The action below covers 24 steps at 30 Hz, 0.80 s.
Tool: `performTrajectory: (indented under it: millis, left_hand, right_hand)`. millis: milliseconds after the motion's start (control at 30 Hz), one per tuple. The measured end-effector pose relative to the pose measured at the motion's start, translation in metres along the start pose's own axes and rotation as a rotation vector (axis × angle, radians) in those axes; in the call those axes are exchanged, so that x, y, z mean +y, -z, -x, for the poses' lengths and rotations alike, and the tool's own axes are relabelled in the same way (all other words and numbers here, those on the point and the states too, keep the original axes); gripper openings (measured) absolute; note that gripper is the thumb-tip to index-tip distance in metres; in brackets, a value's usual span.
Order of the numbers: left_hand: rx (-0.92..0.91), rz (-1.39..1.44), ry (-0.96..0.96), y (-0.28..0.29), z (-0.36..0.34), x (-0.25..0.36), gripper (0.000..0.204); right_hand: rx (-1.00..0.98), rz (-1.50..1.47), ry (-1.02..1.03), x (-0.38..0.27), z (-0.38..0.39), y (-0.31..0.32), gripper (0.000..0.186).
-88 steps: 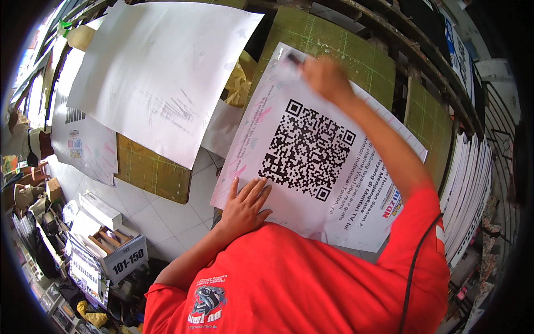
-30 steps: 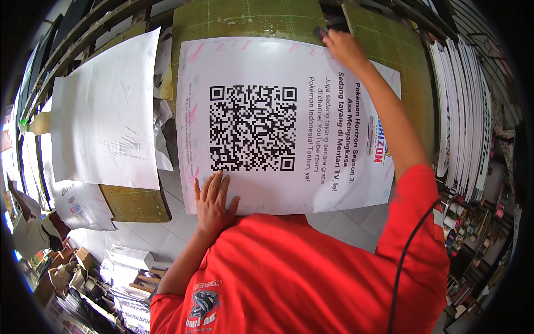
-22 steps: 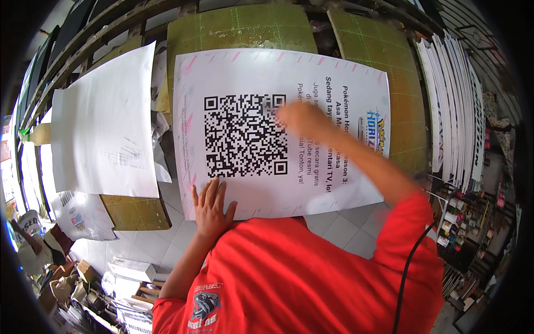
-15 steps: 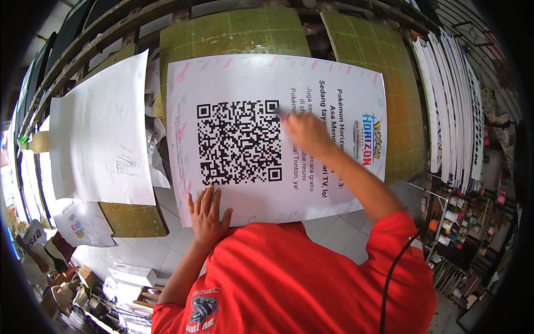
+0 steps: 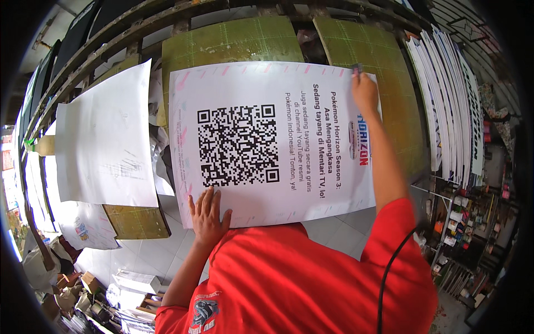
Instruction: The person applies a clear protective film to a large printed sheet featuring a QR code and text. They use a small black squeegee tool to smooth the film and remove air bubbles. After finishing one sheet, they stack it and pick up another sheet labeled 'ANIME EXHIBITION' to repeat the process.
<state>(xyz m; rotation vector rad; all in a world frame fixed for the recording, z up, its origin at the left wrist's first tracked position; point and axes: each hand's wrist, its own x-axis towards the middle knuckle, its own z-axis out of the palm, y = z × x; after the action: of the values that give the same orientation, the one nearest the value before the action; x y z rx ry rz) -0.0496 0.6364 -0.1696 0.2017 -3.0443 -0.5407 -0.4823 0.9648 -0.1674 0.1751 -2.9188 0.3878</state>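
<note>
A large white printed poster (image 5: 245,206) lies before me, with a square black-and-white code, dark lettering and pink streaks along its border. My left hand (image 5: 209,218) rests on its near edge below the code, fingers spread and pressing flat. Over the poster's far right corner, my right hand (image 5: 365,93) is closed on a small dark flat tool (image 5: 356,69). The tool's exact kind is too small to make out. My right forearm covers part of the coloured logo (image 5: 362,146) at the poster's right side.
Green gridded boards (image 5: 233,42) lie under and behind the poster. A blank white sheet (image 5: 105,150) lies to the left, near a bottle (image 5: 43,146). Several white panels (image 5: 448,111) stand stacked at the right. A shelf with small containers (image 5: 456,217) is beyond my right arm; boxes (image 5: 136,281) sit lower left.
My right hand has moved with the tool from beside the code to the poster's far right corner, uncovering the lettering. My left hand has stayed in place on the poster.
</note>
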Motion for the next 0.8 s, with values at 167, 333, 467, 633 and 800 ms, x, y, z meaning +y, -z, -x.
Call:
performTrajectory:
  millis: [167,333,467,633,800]
  left_hand:
    - [0.017,0.001,-0.010,-0.001,0.002,0.001,0.055]
    - [0.027,0.006,-0.003,0.000,0.004,0.001,0.055]
    - [0.033,0.006,-0.004,0.000,0.003,0.002,0.056]
    - [0.056,0.026,-0.011,0.001,0.004,0.001,0.056]
    - [0.087,0.061,-0.013,-0.002,0.007,-0.003,0.057]
  right_hand:
    - [-0.098,-0.026,-0.096,-0.073,0.049,-0.015,0.038]
    - [-0.118,0.016,-0.051,-0.136,0.069,-0.022,0.035]
    - [-0.122,0.001,0.004,-0.164,0.076,-0.029,0.034]
    - [-0.170,-0.023,0.019,-0.197,0.083,-0.036,0.039]
    - [-0.180,0.002,0.089,-0.238,0.095,-0.042,0.034]
